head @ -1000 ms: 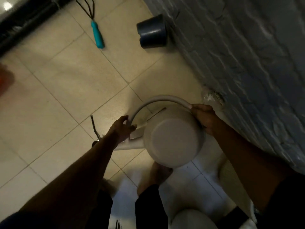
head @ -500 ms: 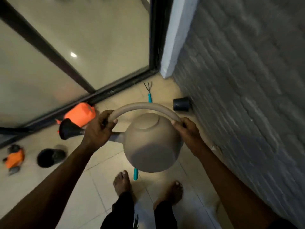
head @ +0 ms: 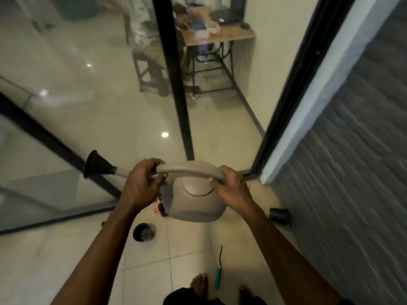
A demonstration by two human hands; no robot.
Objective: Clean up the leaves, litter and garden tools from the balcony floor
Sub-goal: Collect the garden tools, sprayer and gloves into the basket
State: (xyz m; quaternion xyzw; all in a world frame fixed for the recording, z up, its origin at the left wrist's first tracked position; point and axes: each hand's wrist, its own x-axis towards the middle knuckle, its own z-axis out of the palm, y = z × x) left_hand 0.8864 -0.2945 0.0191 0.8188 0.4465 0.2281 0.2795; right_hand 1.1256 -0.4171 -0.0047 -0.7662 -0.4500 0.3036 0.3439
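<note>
I hold a beige watering can up in the air in front of me, its black spout head pointing left. My left hand grips the left end of its arched handle and my right hand grips the right end. On the tiled floor below lie a teal-handled hand tool near my bare feet, a black pot on its side, and another dark pot against the wall. A small orange and dark object peeks out from behind the can.
A grey brick wall runs along the right. Glass sliding doors with black frames stand ahead and to the left. Behind the glass is a room with a wooden table and a seated person.
The can has been lifted from floor level to chest height and turned upright. My view has swung up from the floor towards the glass doors.
</note>
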